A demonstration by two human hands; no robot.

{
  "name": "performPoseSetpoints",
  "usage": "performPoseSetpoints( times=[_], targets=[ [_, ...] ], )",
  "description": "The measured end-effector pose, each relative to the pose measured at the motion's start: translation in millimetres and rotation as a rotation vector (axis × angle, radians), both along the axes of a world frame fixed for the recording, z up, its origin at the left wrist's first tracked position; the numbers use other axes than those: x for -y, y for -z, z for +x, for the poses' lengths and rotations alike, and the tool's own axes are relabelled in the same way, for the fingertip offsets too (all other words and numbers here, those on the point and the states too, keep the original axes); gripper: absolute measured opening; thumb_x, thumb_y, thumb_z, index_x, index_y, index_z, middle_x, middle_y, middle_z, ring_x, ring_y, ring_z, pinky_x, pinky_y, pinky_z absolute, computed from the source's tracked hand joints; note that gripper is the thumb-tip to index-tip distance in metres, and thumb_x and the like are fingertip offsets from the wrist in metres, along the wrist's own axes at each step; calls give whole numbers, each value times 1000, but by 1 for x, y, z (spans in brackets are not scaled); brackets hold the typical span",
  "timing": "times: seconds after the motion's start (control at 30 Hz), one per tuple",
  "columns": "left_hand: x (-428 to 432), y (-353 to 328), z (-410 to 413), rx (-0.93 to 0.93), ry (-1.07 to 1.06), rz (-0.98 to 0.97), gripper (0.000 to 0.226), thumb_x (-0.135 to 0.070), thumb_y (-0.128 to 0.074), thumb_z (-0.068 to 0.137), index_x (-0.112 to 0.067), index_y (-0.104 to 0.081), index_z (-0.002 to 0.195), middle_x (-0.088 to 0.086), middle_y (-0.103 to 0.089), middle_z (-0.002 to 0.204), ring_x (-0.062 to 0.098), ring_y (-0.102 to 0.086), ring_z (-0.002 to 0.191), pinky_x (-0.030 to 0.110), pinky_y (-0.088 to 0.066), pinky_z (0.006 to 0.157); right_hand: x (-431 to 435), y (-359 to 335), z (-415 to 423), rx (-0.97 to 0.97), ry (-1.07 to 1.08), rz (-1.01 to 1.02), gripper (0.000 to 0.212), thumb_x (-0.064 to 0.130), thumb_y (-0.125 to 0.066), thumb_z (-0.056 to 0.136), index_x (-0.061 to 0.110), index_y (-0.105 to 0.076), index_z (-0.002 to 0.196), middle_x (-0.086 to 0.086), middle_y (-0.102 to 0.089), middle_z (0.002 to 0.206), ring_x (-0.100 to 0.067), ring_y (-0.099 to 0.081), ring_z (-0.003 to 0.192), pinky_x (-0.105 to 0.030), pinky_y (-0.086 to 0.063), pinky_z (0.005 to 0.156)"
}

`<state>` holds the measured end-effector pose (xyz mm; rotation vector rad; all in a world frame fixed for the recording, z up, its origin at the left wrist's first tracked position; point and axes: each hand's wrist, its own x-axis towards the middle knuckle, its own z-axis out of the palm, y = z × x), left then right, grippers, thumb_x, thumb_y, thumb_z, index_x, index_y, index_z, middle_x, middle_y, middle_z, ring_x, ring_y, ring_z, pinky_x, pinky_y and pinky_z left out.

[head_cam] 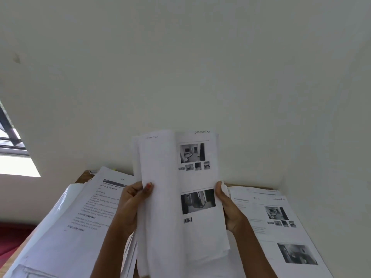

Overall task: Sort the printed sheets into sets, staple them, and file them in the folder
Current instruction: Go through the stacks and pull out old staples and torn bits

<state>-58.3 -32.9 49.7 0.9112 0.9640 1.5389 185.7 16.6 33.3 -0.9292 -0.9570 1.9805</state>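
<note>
Brightness: soft, even daylight; nothing is dim.
Source: the window (14,155) at the left edge, its lower pane blown out to plain white.
Shadows: faint; a soft grey sits in the fold of the held sheets (160,197); the wall (180,57) is evenly lit.
Glare: a white sheen on the glossy cover (64,199).
Blur: soft overall; fine print on the left stack (96,207) barely reads, and the photos on the right sheets (281,227) are smeared.
Distortion: wide-angle bending; straight edges curve toward the sides.
</note>
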Motion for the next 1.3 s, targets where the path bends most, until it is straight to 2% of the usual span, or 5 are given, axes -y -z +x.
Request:
performPoseSetpoints(
  times=[0.17,0.43,0.93,1.1,1.3],
  targets=[
    [4,-5,-2,-231,-224,-132,47,-57,-43,83,-19,-71,81,13,-71,84,28,-67,83,41,-53,77,0,3,-2,20,-10,84,99,61,-84,51,11,-56,132,-15,-58,131,-31,-56,121,-45,-45,102],
    [-3,-16,14,-849,-254,52,42,-11,-77,79,-35,-68,113,-10,-64,113,8,-64,92,14,-49,86,10,-23,-19,248,83,323,105,78,-75,43,24,-54,130,3,-67,120,-15,-62,114,-39,-45,104],
    [-1,12,23,-381,-264,458,125,1,-83,67,-43,0,150,-20,-60,121,14,-65,106,36,-60,78,20,-26,-7,370,413,614,55,38,-88,52,20,-65,99,2,-73,94,-15,-70,89,-26,-55,68],
    [-11,28,9,-390,-130,267,61,-50,-89,56,-26,-66,106,2,-72,104,26,-71,92,44,-61,67,15,-21,-13,431,438,535,85,64,-86,36,15,-66,102,-5,-73,96,-20,-70,90,-41,-59,76],
    [-26,-6,1,-523,-69,170,46,-46,-81,53,-25,-70,91,-7,-75,92,13,-73,83,32,-60,67,4,-54,-15,372,499,529,42,40,-72,74,11,-69,104,-4,-75,95,-22,-72,87,-39,-58,78]
  ],
)
